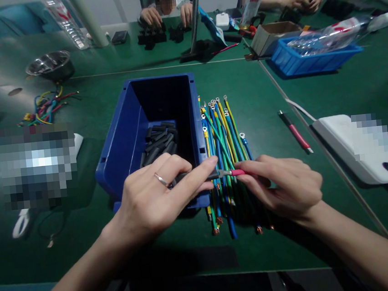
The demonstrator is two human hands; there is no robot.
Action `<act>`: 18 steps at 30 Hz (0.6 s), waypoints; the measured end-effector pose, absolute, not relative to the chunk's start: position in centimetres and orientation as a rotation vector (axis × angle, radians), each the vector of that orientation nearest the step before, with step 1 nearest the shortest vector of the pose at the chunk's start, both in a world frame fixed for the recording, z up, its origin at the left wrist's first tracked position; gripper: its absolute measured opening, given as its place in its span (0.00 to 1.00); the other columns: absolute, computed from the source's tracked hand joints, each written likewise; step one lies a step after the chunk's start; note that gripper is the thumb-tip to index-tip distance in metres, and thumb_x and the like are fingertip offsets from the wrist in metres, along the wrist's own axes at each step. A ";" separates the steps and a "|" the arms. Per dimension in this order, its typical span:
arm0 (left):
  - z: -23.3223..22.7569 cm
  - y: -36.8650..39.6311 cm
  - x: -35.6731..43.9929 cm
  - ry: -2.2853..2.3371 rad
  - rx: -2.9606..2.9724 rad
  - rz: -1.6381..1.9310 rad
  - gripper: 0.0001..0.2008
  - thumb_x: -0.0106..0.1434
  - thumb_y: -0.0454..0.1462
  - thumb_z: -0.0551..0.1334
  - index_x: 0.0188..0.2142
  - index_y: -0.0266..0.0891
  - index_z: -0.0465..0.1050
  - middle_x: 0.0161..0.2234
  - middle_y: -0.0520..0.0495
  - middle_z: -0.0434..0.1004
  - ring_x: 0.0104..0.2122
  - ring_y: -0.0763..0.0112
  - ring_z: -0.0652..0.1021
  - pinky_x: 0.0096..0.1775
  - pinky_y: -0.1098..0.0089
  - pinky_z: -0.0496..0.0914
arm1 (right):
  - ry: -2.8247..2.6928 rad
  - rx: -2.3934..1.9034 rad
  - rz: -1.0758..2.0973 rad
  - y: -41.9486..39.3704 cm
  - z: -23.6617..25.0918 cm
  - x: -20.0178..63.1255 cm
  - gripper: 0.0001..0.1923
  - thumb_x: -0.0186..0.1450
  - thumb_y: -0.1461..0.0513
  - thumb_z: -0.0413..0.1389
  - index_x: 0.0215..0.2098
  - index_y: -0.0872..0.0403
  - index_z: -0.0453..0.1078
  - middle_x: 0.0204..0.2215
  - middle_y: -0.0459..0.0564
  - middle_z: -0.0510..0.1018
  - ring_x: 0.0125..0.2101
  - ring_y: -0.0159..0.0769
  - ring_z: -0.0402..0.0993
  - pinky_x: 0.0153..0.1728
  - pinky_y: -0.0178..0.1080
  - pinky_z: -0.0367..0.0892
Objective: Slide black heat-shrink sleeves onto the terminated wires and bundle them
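green matting covers the table (pixel 262 111). the left hand (pixel 157 194) pinches a black sleeve (pixel 197 176) at the near rim of the blue bin (pixel 118 139), fingers closed on it. the right hand (pixel 283 187) grips a red wire (pixel 239 172) between thumb and fingertips, its metal end meeting the sleeve. both hover over a bundle of coloured wires (pixel 222 138) lying just beside the bin. more black sleeves (pixel 159 142) lie inside it.

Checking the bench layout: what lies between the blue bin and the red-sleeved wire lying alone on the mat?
In the head view, a pile of coloured wires with ring terminals lies between the blue bin and the lone red-sleeved wire, then bare green mat.
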State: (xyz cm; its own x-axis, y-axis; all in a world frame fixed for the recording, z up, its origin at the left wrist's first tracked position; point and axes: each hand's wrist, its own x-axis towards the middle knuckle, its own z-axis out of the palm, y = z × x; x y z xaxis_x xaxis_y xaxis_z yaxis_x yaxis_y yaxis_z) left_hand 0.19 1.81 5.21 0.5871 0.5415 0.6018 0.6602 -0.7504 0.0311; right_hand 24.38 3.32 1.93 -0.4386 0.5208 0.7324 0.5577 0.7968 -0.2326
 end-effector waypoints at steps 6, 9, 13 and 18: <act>5.1 1.7 0.1 -0.951 -2.666 -0.871 0.13 0.69 0.36 0.62 0.52 0.36 0.73 0.29 0.51 0.73 0.29 0.74 0.74 0.28 0.73 0.64 | -2.168 -0.744 -0.076 3.1 2.0 24.6 0.02 0.65 0.67 0.59 0.37 0.58 0.72 0.19 0.43 0.74 0.17 0.25 0.66 0.19 0.32 0.59; 5.2 1.4 0.1 -0.819 -2.776 -0.745 0.13 0.70 0.35 0.59 0.53 0.35 0.71 0.29 0.52 0.75 0.27 0.73 0.74 0.26 0.71 0.65 | -2.223 -0.663 -0.028 2.7 2.0 24.6 0.03 0.66 0.66 0.58 0.39 0.58 0.72 0.19 0.43 0.72 0.17 0.25 0.64 0.20 0.33 0.57; 5.2 1.2 0.2 -0.780 -2.858 -0.669 0.15 0.70 0.34 0.57 0.54 0.30 0.68 0.30 0.50 0.77 0.26 0.72 0.74 0.26 0.68 0.66 | -2.278 -0.635 -0.018 2.3 2.2 24.5 0.04 0.68 0.66 0.57 0.40 0.60 0.72 0.19 0.42 0.69 0.18 0.26 0.61 0.20 0.34 0.56; 5.2 1.4 0.3 -0.797 -2.864 -0.687 0.16 0.70 0.34 0.59 0.54 0.28 0.66 0.29 0.50 0.77 0.26 0.71 0.74 0.27 0.68 0.67 | -2.296 -0.638 -0.050 2.2 2.7 24.6 0.05 0.65 0.68 0.60 0.39 0.63 0.73 0.19 0.43 0.70 0.19 0.26 0.62 0.21 0.35 0.59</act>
